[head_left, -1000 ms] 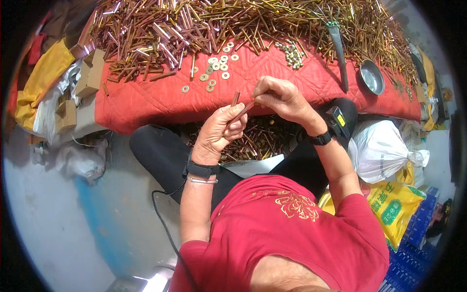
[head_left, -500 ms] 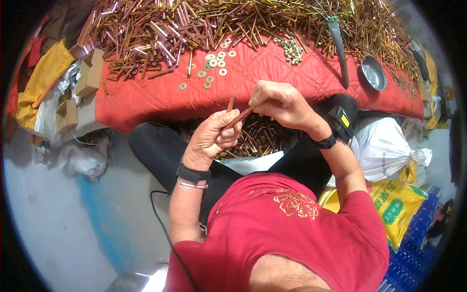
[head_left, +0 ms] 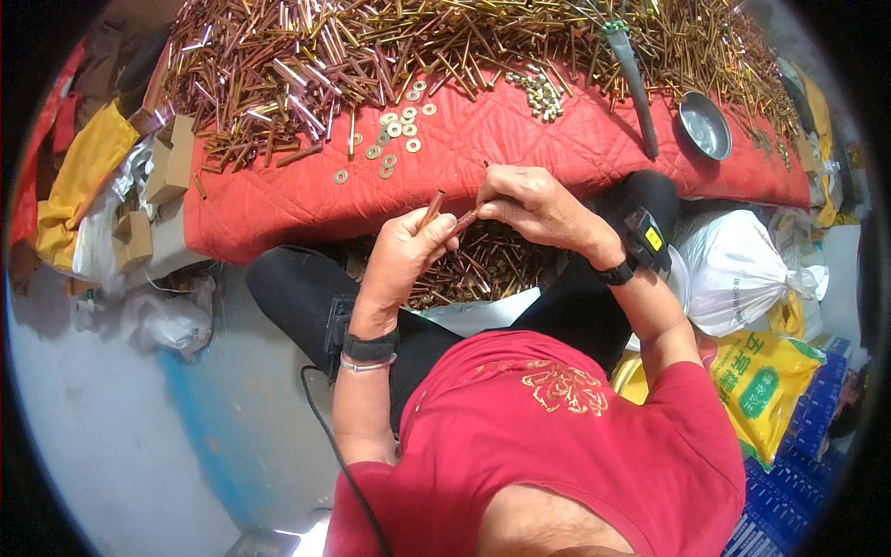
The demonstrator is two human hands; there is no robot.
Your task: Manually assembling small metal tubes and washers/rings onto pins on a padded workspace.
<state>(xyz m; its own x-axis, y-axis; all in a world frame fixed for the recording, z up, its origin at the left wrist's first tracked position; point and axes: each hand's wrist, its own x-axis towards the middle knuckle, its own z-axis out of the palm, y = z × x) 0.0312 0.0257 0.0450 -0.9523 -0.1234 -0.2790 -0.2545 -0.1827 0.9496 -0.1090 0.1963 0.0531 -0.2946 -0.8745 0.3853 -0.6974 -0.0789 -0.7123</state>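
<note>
I find the left hand [head_left: 399, 252] closed around a copper-coloured metal tube [head_left: 433, 206]; the right hand [head_left: 538, 206] pinches a slim reddish metal rod [head_left: 465, 222] between both hands; steady, aligned grips appear advisable.

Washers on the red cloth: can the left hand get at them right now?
Probably yes: the washers lie loose beyond the left hand, mostly uncovered, with open red cloth between. But that hand grips a metal piece, so it may have to let go first.
</note>
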